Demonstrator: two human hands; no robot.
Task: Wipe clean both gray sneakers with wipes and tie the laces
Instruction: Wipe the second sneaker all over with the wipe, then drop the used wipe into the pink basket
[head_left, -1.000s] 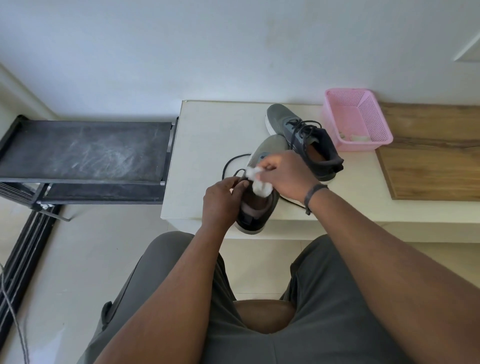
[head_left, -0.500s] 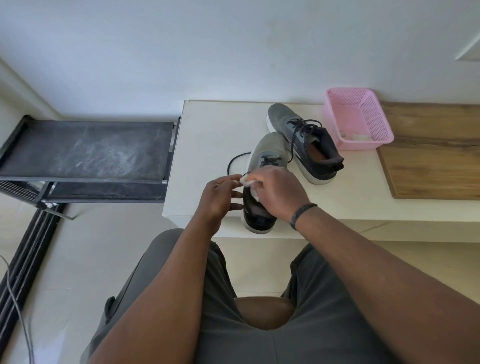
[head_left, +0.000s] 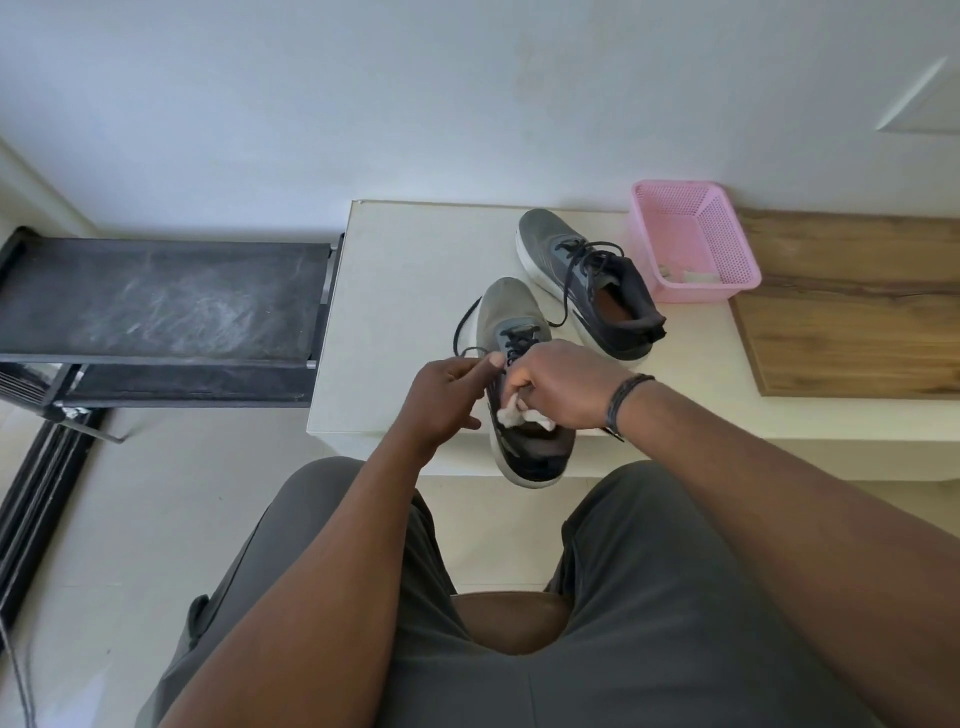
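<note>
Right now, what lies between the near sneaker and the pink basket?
In the head view, the second gray sneaker lies on the white table between the near sneaker and the pink basket.

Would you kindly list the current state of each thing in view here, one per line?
Near gray sneaker: upright, heel overhanging the table edge, laces untied.
Far gray sneaker: upright on the white table, laces loose.
White wipe: crumpled, held by the right hand.
Left hand: pinches a black lace.
Pink plastic basket: upright, white scraps inside.
</note>
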